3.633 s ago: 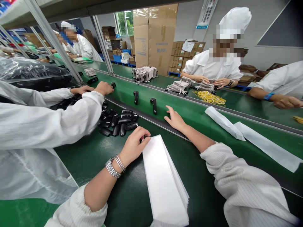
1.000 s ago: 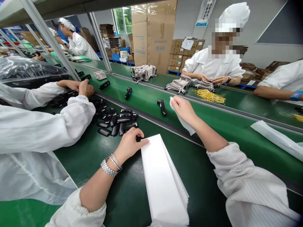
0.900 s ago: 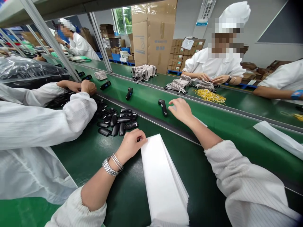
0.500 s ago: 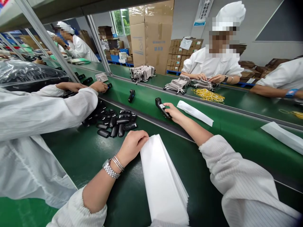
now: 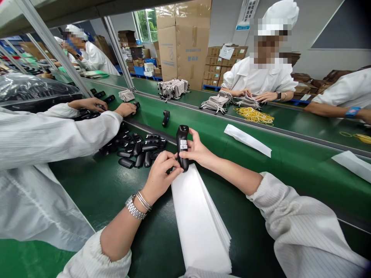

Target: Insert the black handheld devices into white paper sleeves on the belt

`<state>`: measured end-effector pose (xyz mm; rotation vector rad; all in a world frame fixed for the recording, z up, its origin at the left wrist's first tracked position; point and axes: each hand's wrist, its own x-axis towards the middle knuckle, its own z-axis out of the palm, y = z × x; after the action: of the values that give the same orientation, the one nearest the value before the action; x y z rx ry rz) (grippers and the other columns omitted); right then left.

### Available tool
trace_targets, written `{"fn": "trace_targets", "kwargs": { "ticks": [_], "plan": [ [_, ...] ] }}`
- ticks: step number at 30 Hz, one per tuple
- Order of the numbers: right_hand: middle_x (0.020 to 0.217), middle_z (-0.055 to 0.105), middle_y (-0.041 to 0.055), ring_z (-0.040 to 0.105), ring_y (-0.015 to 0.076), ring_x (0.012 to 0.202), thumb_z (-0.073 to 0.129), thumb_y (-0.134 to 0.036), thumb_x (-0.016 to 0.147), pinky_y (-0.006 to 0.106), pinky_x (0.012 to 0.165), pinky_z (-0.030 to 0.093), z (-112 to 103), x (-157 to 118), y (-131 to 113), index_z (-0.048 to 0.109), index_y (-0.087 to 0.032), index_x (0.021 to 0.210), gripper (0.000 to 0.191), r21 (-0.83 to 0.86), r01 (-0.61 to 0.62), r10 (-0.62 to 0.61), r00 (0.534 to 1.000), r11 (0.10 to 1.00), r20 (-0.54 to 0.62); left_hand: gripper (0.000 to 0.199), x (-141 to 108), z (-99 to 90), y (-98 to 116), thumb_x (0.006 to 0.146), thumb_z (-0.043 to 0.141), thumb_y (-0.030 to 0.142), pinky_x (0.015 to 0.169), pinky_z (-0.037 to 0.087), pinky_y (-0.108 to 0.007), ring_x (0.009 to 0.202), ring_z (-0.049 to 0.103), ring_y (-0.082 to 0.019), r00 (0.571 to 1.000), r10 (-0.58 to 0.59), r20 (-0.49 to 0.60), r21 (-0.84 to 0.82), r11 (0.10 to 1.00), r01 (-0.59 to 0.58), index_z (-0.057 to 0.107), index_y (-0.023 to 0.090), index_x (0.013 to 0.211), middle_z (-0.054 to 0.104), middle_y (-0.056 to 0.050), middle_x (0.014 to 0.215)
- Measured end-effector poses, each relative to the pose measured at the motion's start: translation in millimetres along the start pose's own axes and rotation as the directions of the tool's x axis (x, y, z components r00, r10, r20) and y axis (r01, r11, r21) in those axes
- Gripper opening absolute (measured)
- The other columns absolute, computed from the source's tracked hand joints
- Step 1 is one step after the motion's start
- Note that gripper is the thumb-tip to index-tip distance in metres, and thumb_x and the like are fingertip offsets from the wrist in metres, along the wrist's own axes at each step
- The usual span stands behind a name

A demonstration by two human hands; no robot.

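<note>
My right hand grips a black handheld device with a white label, its fingers and thumb wrapped round the right side. The device stands nearly upright just above the top end of a stack of long white paper sleeves. My left hand is closed, with thumb and fingertips pinched at the lower left of the device. What lies between those fingertips is partly hidden. The sleeves lie fanned on the green table in front of me.
Black casings lie piled at left, beside a co-worker's sleeve. On the green belt are another black device and white sleeves. Beyond it sit grey pouches, yellow bands and another person's hands.
My right hand has brought the black device from the belt leftward and toward me, turning it upright. My left hand has let go of the sleeve stack's top corner and moved its fingers to the device.
</note>
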<state>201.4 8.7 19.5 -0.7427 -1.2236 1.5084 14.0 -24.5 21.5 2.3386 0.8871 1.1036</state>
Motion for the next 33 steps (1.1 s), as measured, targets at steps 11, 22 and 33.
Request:
{"fn": "trace_targets", "kwargs": {
  "ticks": [11, 22, 33],
  "plan": [
    [0.108, 0.054, -0.0018, 0.073, 0.0184, 0.085, 0.081, -0.027, 0.070, 0.040, 0.079, 0.062, -2.8, 8.9, -15.9, 0.014, -0.043, 0.141, 0.099, -0.005, 0.153, -0.153, 0.985, 0.988, -0.075, 0.030, 2.1, -7.5, -8.9, 0.100, 0.042, 0.032, 0.080, 0.044, -0.034, 0.087, 0.053, -0.019, 0.989, -0.115, 0.095, 0.071, 0.992, 0.108, 0.061, 0.018, 0.082, 0.054, -0.005, 0.088],
    [0.104, 0.058, -0.0030, 0.073, 0.0189, 0.082, 0.081, -0.026, 0.068, 0.041, 0.077, 0.062, -7.2, 16.3, -11.2, 0.013, -0.042, 0.142, 0.102, -0.043, 0.131, -0.136, 0.982, 0.990, -0.131, 0.028, 2.9, -9.5, -16.9, 0.095, 0.047, 0.024, 0.061, 0.035, -0.027, 0.064, 0.049, -0.014, 0.950, -0.237, 0.203, 0.182, 0.963, 0.201, 0.051, 0.018, 0.068, 0.052, 0.001, 0.069],
    [0.112, 0.058, -0.0018, 0.072, 0.0171, 0.084, 0.078, -0.027, 0.070, 0.038, 0.076, 0.062, 0.5, 12.5, -18.1, 0.015, -0.043, 0.140, 0.096, -0.040, 0.150, -0.155, 0.962, 0.988, -0.224, 0.007, 3.3, -8.0, -9.3, 0.095, 0.049, 0.019, 0.082, 0.038, -0.033, 0.072, 0.055, -0.015, 0.971, -0.169, 0.170, 0.222, 0.966, 0.129, 0.055, 0.020, 0.091, 0.058, 0.003, 0.074]
  ]
}}
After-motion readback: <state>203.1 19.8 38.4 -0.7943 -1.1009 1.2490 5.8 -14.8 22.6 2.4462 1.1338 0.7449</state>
